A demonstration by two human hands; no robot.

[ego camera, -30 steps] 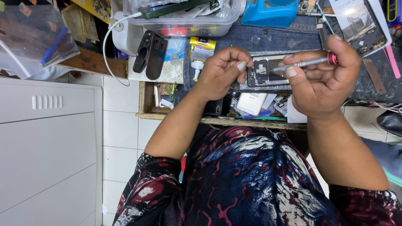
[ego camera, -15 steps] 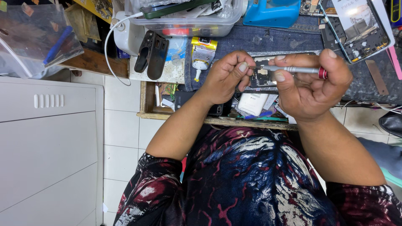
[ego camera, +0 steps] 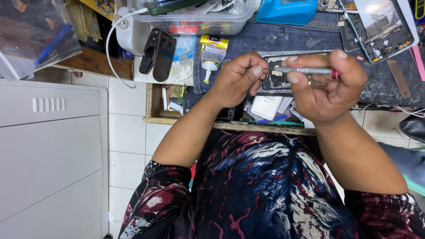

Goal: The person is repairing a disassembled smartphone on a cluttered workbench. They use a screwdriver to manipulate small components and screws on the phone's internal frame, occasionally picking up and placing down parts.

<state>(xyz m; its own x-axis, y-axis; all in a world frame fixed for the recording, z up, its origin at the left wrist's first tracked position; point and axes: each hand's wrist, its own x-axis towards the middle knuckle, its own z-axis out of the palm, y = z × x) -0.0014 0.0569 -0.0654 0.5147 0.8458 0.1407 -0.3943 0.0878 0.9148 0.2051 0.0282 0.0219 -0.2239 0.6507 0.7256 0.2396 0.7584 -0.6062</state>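
Right now a slim grey screwdriver (ego camera: 305, 70) with a red end lies level above an opened phone (ego camera: 279, 77) on the dark mat (ego camera: 310, 42). The right hand (ego camera: 325, 88) pinches its shaft between thumb and fingers. The left hand (ego camera: 237, 79), fingers curled shut, meets the tip, perhaps holding a tiny screw. A glue bottle (ego camera: 211, 55) lies just beside it.

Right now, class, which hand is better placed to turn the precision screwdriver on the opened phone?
Probably the right hand: it grips the grey precision screwdriver by its handle, while the left hand only pinches at its tip over the opened phone.
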